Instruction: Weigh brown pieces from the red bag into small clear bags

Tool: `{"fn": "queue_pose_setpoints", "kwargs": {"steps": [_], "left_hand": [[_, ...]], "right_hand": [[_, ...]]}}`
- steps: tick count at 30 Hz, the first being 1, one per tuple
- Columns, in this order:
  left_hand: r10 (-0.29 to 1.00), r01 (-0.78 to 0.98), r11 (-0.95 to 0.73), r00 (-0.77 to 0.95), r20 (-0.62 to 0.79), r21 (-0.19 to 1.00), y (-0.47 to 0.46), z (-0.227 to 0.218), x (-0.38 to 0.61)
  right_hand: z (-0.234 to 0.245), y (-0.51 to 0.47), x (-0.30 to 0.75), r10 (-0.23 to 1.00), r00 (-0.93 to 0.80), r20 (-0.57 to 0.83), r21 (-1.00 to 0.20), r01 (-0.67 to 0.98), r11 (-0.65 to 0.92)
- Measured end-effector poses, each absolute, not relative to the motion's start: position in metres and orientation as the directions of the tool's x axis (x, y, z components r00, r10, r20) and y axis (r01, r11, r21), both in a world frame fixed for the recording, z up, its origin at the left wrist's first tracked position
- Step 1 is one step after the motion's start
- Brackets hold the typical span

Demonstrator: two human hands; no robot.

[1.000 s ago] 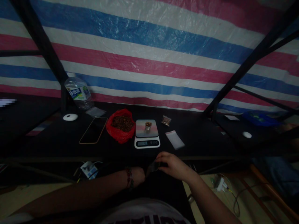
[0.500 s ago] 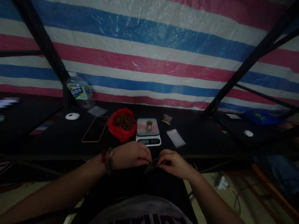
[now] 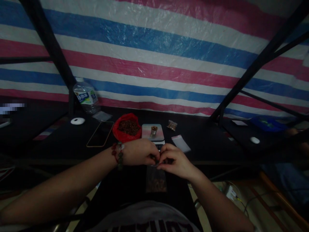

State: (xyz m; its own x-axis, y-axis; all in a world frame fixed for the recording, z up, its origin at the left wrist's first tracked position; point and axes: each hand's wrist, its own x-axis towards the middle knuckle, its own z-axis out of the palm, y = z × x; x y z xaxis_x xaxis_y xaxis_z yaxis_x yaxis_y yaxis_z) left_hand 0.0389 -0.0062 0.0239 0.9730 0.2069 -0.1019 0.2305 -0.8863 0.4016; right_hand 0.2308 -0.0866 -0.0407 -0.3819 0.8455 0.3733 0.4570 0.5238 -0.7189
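My left hand [image 3: 142,152] and my right hand [image 3: 175,161] meet at the table's front edge, both closed on the top of a clear plastic bag [image 3: 156,182]. Small brown pieces lie in the bottom of this bag, which hangs below my fingers. Just beyond my hands stands a white digital scale [image 3: 146,132], its display partly covered by them. On its plate sits a small metal cup [image 3: 154,131] filled with brown pieces. Left of the scale, a red plastic bag [image 3: 116,133] lies open, holding a heap of dark brown pieces [image 3: 129,126].
To the right lie a small filled bag [image 3: 172,125] and a flat stack of clear bags [image 3: 181,143]. A phone [image 3: 100,134], a white oval object [image 3: 77,121], more clear bags [image 3: 102,116] and a large bottle [image 3: 86,96] are at left. Striped sheeting hangs behind.
Both hands have risen slightly and come together, now overlapping the scale's front. The clear bag, formerly tilted between my fingers, now hangs down with its brown contents showing.
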Motion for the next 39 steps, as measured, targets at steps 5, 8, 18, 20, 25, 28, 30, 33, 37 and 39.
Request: {"fn": "queue_pose_setpoints", "kwargs": {"steps": [5,8,18,20,25,28,30,33,37,39], "left_hand": [[0.273,0.311,-0.874,0.950,-0.152,0.373,-0.003,0.037,0.033],[0.326,0.347,-0.869,0.938,-0.119,0.352,-0.003,0.043,0.033],[0.392,0.365,-0.851,0.920,-0.005,0.378,0.009,0.045,0.041],[0.362,0.339,-0.866,0.932,-0.007,0.366,0.010,0.045,0.041],[0.322,0.283,-0.899,0.944,0.067,0.333,0.009,0.042,0.041],[0.382,0.332,-0.876,0.920,0.083,0.349,0.010,0.043,0.043],[0.436,0.381,-0.851,0.896,0.083,0.361,0.010,0.044,0.044],[0.463,0.402,-0.837,0.882,0.087,0.371,0.008,0.045,0.047],[0.447,0.395,-0.848,0.891,0.076,0.353,0.004,0.047,0.049],[0.448,0.388,-0.840,0.890,0.081,0.378,0.003,0.047,0.049]], "right_hand": [[-0.032,-0.076,0.224,0.832,-0.376,0.407,-0.644,0.528,0.553],[-0.027,-0.071,0.225,0.834,-0.358,0.420,-0.593,0.587,0.551],[-0.019,-0.058,0.226,0.876,-0.275,0.396,-0.551,0.692,0.467],[-0.018,-0.057,0.226,0.884,-0.266,0.385,-0.551,0.701,0.452],[-0.015,-0.057,0.228,0.880,-0.232,0.414,-0.578,0.680,0.451],[-0.015,-0.058,0.229,0.880,-0.209,0.426,-0.595,0.668,0.447],[-0.015,-0.059,0.229,0.881,-0.199,0.428,-0.603,0.664,0.443],[-0.015,-0.060,0.229,0.884,-0.190,0.427,-0.605,0.666,0.436],[-0.016,-0.060,0.229,0.878,-0.173,0.447,-0.571,0.700,0.429],[-0.016,-0.060,0.229,0.873,-0.162,0.460,-0.562,0.708,0.428]]}}
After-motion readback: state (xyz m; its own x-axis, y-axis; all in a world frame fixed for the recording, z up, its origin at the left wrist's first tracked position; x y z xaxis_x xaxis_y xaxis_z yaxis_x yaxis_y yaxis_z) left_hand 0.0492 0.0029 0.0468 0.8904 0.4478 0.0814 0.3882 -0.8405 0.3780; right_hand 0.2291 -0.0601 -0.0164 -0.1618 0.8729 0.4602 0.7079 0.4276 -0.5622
